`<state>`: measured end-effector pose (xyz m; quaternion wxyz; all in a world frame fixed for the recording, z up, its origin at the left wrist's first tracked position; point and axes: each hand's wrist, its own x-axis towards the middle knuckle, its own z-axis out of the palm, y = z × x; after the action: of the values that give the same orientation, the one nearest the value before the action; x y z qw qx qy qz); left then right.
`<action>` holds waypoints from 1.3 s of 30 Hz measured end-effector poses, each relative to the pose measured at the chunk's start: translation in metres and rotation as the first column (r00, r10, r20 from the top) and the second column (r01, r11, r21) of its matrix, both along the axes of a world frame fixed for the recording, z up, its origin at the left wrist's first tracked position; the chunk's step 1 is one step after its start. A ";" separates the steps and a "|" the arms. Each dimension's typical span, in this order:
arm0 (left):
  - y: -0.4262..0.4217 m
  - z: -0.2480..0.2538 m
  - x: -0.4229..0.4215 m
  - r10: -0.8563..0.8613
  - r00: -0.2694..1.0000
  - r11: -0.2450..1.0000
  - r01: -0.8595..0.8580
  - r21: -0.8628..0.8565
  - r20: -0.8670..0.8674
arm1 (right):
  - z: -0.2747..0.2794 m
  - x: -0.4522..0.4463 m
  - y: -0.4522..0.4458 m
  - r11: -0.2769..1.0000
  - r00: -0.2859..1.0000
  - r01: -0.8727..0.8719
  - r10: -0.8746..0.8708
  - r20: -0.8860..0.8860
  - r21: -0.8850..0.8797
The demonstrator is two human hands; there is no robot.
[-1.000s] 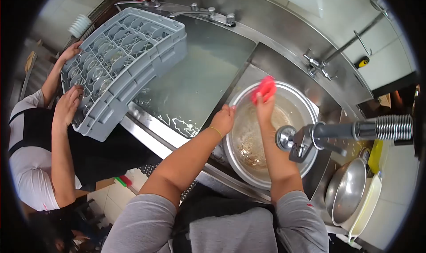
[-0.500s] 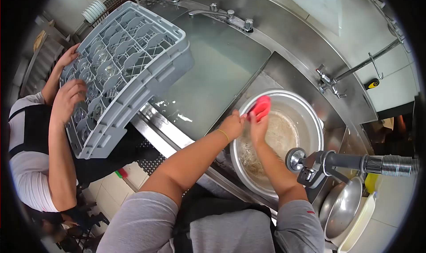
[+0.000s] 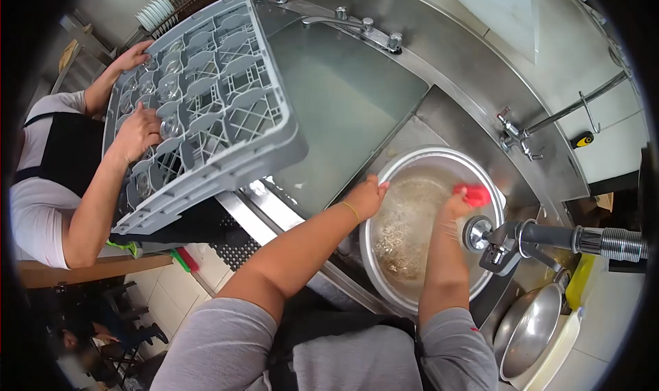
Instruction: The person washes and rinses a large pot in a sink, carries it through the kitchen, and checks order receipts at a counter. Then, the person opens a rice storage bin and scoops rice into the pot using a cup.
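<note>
A large silver metal pot stands in the sink, with cloudy brownish, bubbly water in it. My left hand is closed on the pot's left rim, its thumb over the edge. Inside the pot, near the far right wall, my right hand grips a red scrubber. The fingers partly cover the scrubber, and its exact kind is hard to make out.
At left, a co-worker's hands hold a tilted grey glass rack with several glasses. Left of my pot is a water-filled basin. A spray hose valve juts in at right, above metal bowls.
My right hand has moved the red scrubber from the pot's left rim across to the right inside wall. My left hand now holds the rim alone. The co-worker's rack has tilted differently.
</note>
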<state>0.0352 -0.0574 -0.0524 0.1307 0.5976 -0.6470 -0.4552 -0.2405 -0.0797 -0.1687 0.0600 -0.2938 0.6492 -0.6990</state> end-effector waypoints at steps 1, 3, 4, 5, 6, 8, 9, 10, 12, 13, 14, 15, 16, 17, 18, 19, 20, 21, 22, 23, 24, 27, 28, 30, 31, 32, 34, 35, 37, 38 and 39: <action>0.002 -0.002 -0.005 0.008 1.000 1.000 -0.008 -0.002 -0.011 | -0.027 -0.014 0.004 0.987 0.981 0.115 -0.131 0.144 0.112; 0.007 0.000 -0.006 0.016 1.000 1.000 -0.016 -0.022 -0.014 | -0.037 0.000 -0.005 0.982 0.833 0.070 -0.154 0.532 0.175; 0.008 0.002 -0.004 0.017 1.000 0.999 -0.017 -0.031 -0.008 | -0.059 0.012 -0.010 0.938 0.871 -0.244 0.100 0.482 0.246; 0.010 0.002 -0.002 0.016 1.000 0.999 -0.016 -0.040 -0.003 | -0.025 0.055 0.003 0.829 0.754 -0.546 0.423 0.503 0.120; 0.008 0.002 -0.001 0.035 0.999 0.999 -0.034 -0.019 0.005 | -0.009 0.090 0.018 0.732 0.788 -0.599 0.465 0.404 0.324; 0.001 0.010 0.007 0.058 0.998 0.998 -0.059 0.014 0.025 | 0.018 0.127 0.072 0.379 0.538 -0.800 0.796 0.276 0.466; 0.000 0.021 0.011 0.058 0.998 0.998 -0.059 0.035 0.033 | 0.024 0.130 0.108 0.131 0.359 -0.799 0.887 0.291 0.587; 0.001 0.023 0.009 0.045 0.998 0.998 -0.046 0.030 0.046 | 0.002 0.111 0.136 -0.057 0.256 -0.775 0.882 0.396 0.630; 0.001 0.024 0.005 0.024 0.997 1.000 -0.025 0.017 0.068 | 0.055 0.096 0.135 -0.506 0.073 -0.664 0.690 0.721 0.551; 0.001 0.020 0.002 0.019 0.998 1.000 -0.019 -0.011 0.056 | 0.061 0.096 0.128 -0.561 0.072 -0.621 0.655 0.752 0.548; 0.001 0.015 -0.001 0.027 0.999 0.999 -0.026 -0.029 0.034 | 0.065 0.098 0.118 -0.615 0.074 -0.575 0.619 0.782 0.541; 0.002 0.009 -0.002 0.038 0.999 0.998 -0.038 -0.044 0.010 | 0.032 0.103 0.100 -0.268 0.263 -0.882 0.399 0.878 0.386; 0.003 0.007 -0.001 0.054 0.998 0.997 -0.054 -0.056 -0.012 | 0.058 0.115 0.071 0.156 0.369 -0.929 0.425 0.827 0.335; 0.001 0.012 -0.001 0.045 0.999 0.999 -0.045 0.007 0.000 | 0.090 0.129 0.050 0.551 0.479 -0.808 0.405 0.779 0.211; 0.000 0.010 0.000 0.072 0.997 0.997 -0.072 0.001 -0.014 | 0.095 0.136 0.053 0.537 0.493 -0.811 0.412 0.766 0.232; 0.001 0.006 0.001 0.089 0.996 0.996 -0.090 -0.006 -0.025 | 0.099 0.143 0.060 0.532 0.507 -0.809 0.415 0.755 0.250; -0.001 0.000 0.003 0.095 0.995 0.995 -0.096 -0.014 -0.039 | 0.101 0.146 0.068 0.536 0.527 -0.800 0.413 0.743 0.270; -0.003 -0.012 0.004 0.116 0.992 0.992 -0.118 -0.040 -0.043 | 0.096 0.141 0.100 0.307 0.438 -0.898 0.587 0.681 0.314; -0.004 -0.009 0.005 0.107 0.994 0.993 -0.108 -0.039 -0.031 | 0.092 0.133 0.127 0.054 0.294 -0.925 0.728 0.619 0.376; -0.003 -0.004 0.006 0.100 0.995 0.994 -0.101 -0.036 -0.017 | 0.102 0.126 0.129 -0.127 0.276 -0.866 0.685 0.674 0.484; -0.001 0.002 0.005 0.096 0.995 0.995 -0.096 -0.031 -0.003 | 0.122 0.118 0.126 -0.313 0.269 -0.770 0.631 0.727 0.556; 0.001 -0.002 0.006 0.093 0.996 0.994 -0.093 -0.050 -0.004 | 0.148 0.141 0.087 -0.090 0.497 -0.716 0.631 0.596 0.693; 0.003 -0.004 0.006 0.099 0.995 0.993 -0.099 -0.057 -0.009 | 0.152 0.149 0.081 0.118 0.607 -0.703 0.613 0.505 0.702; 0.003 -0.007 0.010 0.119 0.992 0.988 -0.122 -0.090 -0.038 | 0.159 0.148 0.108 0.148 0.546 -0.745 0.694 0.468 0.650; 0.005 -0.009 0.012 0.126 0.991 0.986 -0.129 -0.103 -0.039 | 0.161 0.146 0.125 0.162 0.518 -0.767 0.728 0.449 0.621; 0.007 -0.013 0.013 0.134 0.990 0.984 -0.139 -0.112 -0.043 | 0.162 0.135 0.140 -0.004 0.370 -0.702 0.852 0.370 0.712; 0.011 0.000 0.012 0.125 0.992 0.990 -0.123 -0.065 0.034 | 0.191 0.120 0.163 -0.259 -0.013 -0.424 0.960 0.280 0.868; 0.014 0.009 0.008 0.114 0.991 0.993 -0.112 -0.040 0.072 | 0.215 0.124 0.146 -0.536 0.054 -0.283 0.819 0.571 0.796; 0.021 0.018 0.004 0.081 0.986 0.996 -0.076 -0.037 0.143 | 0.200 0.143 0.135 -0.208 0.352 -0.548 0.822 0.449 0.810; 0.028 0.021 0.005 0.062 0.984 0.996 -0.049 -0.079 0.168 | 0.191 0.147 0.136 -0.013 0.492 -0.617 0.774 0.399 0.787; 0.028 0.023 0.005 0.078 0.982 0.993 -0.062 -0.097 0.171 | 0.183 0.146 0.145 0.043 0.527 -0.582 0.780 0.337 0.812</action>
<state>0.0405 -0.0291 -0.0293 0.1165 0.6509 -0.6548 -0.3661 -0.0945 0.0648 0.0146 0.4590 -0.5582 0.6812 -0.1167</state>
